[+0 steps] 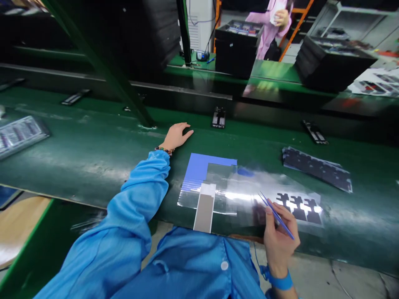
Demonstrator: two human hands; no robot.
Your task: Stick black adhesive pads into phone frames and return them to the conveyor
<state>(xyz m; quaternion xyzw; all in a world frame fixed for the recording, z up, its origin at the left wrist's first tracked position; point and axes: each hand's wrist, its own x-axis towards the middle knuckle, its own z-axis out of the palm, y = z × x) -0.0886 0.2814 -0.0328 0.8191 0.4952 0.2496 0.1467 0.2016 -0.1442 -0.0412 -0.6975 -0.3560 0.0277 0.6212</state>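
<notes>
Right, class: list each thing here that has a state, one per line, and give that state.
left hand: empty, resting flat on the green bench
right hand: gripping blue tweezers
tweezers: tips closed, raised over the die-cut sheet
grey strip: lying flat, overhanging the bench edge
blue sheet: flat, partly covered by clear film

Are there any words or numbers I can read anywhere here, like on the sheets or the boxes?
None can be read.
Black sticker sheet beside the right hand holding tweezers: shapes only, no letters.
Blue sheet near the left hand: plain.
Black boxes at the back: contents too blurred.
</notes>
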